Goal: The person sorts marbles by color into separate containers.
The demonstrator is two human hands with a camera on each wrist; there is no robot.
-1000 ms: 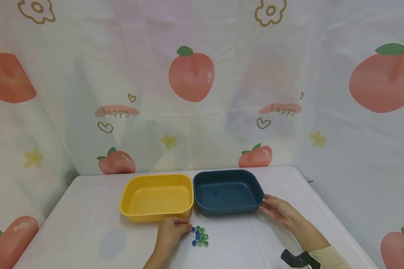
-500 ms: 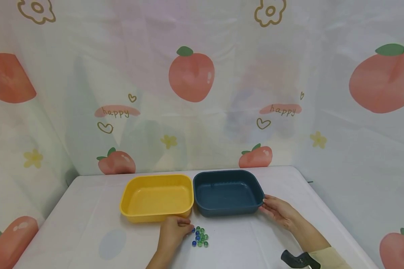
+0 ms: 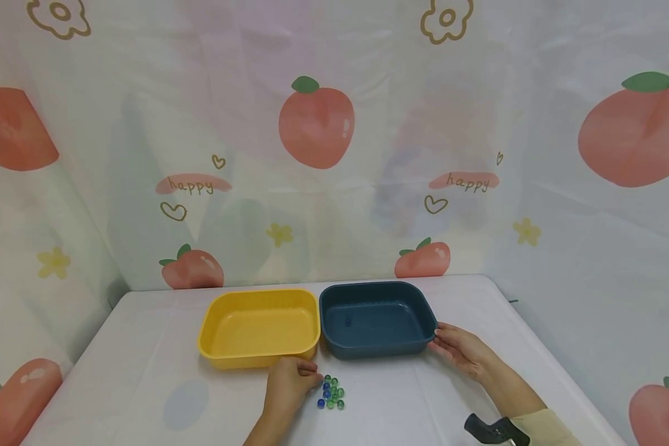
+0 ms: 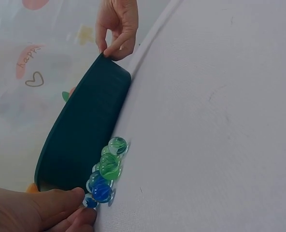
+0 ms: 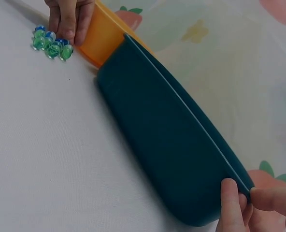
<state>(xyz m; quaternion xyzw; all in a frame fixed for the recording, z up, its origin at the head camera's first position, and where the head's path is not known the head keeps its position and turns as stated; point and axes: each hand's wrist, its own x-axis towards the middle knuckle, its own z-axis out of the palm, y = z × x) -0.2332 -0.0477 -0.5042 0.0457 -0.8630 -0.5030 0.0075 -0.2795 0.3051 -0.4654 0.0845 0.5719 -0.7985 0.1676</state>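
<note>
My left hand (image 3: 291, 385) is in front of the yellow bin (image 3: 212, 357), at the left side of a cluster of green and blue glass marbles (image 3: 335, 393). In the left wrist view its thumb and fingers pinch a blue marble (image 4: 89, 201), mostly covered by the fingertips. My right hand (image 3: 464, 350) grips the near right corner of the dark blue bin (image 3: 379, 351), thumb at the rim and fingers against the outside wall, as the right wrist view shows. Inside that bin is a small dark round thing (image 3: 348, 321), like a marble.
Both bins stand side by side near the back of the white-covered table (image 3: 145, 347). A printed curtain (image 3: 368, 217) hangs behind and at the sides. Near the right sleeve (image 3: 543, 427) is a black object (image 3: 496, 430).
My left hand has moved slightly right and closed over the blue marble at the cluster's left edge. The small dark thing in the blue bin has shifted about. The right hand stays put.
</note>
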